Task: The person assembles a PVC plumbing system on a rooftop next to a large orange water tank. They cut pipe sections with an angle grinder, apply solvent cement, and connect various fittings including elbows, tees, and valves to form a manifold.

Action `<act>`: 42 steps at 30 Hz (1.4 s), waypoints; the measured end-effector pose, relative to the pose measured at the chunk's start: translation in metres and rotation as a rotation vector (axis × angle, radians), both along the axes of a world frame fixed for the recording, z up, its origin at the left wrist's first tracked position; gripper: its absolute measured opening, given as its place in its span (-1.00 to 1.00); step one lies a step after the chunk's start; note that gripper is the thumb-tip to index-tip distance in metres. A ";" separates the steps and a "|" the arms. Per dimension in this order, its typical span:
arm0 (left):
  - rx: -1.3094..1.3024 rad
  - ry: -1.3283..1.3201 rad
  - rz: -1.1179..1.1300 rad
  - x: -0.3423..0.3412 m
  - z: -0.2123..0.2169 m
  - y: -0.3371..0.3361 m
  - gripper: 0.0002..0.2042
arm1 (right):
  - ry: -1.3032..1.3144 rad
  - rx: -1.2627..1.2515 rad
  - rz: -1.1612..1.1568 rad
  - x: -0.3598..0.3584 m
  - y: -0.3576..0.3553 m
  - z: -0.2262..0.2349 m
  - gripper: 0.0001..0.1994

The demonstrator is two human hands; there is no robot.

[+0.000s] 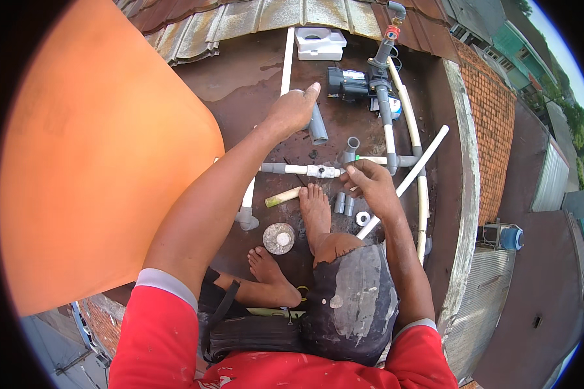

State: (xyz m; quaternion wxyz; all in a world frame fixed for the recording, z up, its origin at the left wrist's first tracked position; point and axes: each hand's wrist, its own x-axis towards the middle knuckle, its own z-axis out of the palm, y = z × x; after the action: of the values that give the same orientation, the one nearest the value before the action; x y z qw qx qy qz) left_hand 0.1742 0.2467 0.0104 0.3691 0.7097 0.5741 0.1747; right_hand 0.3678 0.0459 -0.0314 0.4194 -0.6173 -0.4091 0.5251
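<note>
My left hand (295, 111) is closed round a grey pipe piece (317, 128), whose open end points down toward me. My right hand (373, 185) has its fingers curled together beside the end of a white pipe with a white valve (322, 171); what they hold, if anything, is hidden. Just beyond these fingers a grey pipe fitting (350, 148) stands with its round mouth facing up. Two short grey couplings (344, 203) and a white tape roll (363, 218) lie near my right hand. A yellowish, green-tipped pipe piece (283, 197) rests by my foot.
A black electric water pump (349, 84) with grey pipes stands beyond my hands. A loose white pipe (405, 180) slants at the right. At the left bulges a large orange tank (110, 155). Farther off are a white foam box (321, 52) and a low wall (464, 188).
</note>
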 end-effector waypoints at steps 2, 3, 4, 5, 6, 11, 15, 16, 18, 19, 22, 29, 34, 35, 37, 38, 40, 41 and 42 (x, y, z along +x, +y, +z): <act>-0.016 0.000 -0.140 0.029 -0.015 0.015 -0.16 | -0.034 0.066 -0.106 0.014 0.034 0.004 -0.64; -0.019 0.017 -0.152 0.047 -0.023 0.026 -0.17 | -0.051 0.095 -0.156 0.021 0.054 0.004 -0.62; -0.009 0.022 -0.175 0.060 -0.028 0.035 -0.17 | -0.069 0.085 -0.131 0.026 0.072 0.004 -0.60; 0.006 0.021 -0.198 0.073 -0.032 0.043 -0.17 | -0.092 0.080 -0.107 0.032 0.091 0.007 -0.59; 0.075 -0.010 -0.221 0.081 -0.040 0.050 -0.16 | -0.167 -0.011 -0.072 0.034 0.112 0.009 -0.54; -0.394 -0.281 -0.209 0.111 -0.045 0.058 -0.32 | -0.231 0.049 -0.055 0.064 0.147 -0.023 -0.58; -0.652 -0.609 -0.240 0.096 -0.048 0.033 -0.53 | -0.126 0.106 -0.203 0.070 0.117 -0.029 -0.59; -0.647 -0.639 -0.215 0.096 -0.053 0.025 -0.56 | -0.111 0.127 -0.208 0.071 0.110 -0.031 -0.59; -0.573 -0.699 -0.132 0.091 -0.054 0.009 -0.59 | -0.119 0.166 -0.218 0.061 0.100 -0.031 -0.55; -0.536 -0.732 -0.092 0.091 -0.051 0.000 -0.61 | -0.125 0.180 -0.228 0.059 0.094 -0.025 -0.53; -0.537 -0.757 -0.037 0.083 -0.032 -0.019 -0.66 | -0.236 0.295 -0.332 0.060 0.064 -0.017 -0.37; -0.294 -0.568 -0.101 0.068 -0.042 -0.112 -0.49 | -0.695 0.537 -0.324 0.009 -0.025 -0.019 -0.55; -0.374 -0.034 -0.389 0.068 -0.125 -0.181 -0.41 | -0.101 0.018 -0.471 -0.006 -0.144 -0.079 -0.55; -0.450 0.032 -0.431 0.057 -0.153 -0.184 -0.37 | 0.059 -0.042 -0.470 -0.013 -0.156 -0.092 -0.52; -0.597 0.165 -0.537 0.040 -0.210 -0.194 -0.26 | -0.229 -0.213 -0.391 -0.022 -0.168 -0.107 -0.60; -0.692 0.150 -0.599 0.034 -0.224 -0.189 -0.30 | -0.273 -0.268 -0.372 -0.023 -0.177 -0.119 -0.64; -0.617 0.266 -0.717 0.036 -0.231 -0.186 -0.37 | -0.236 -0.371 -0.353 -0.023 -0.181 -0.134 -0.61; -0.617 0.244 -0.728 0.035 -0.234 -0.188 -0.40 | -0.222 -0.377 -0.364 -0.024 -0.185 -0.146 -0.60; -0.613 0.226 -0.733 0.031 -0.238 -0.186 -0.42 | -0.278 -0.366 -0.370 -0.028 -0.185 -0.154 -0.61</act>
State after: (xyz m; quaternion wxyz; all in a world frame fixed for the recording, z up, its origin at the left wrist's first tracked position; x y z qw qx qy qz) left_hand 0.2051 0.0608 -0.2277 0.5333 0.7383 0.3481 -0.2220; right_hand 0.3403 -0.1386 -0.1851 0.3297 -0.8127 -0.2418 0.4152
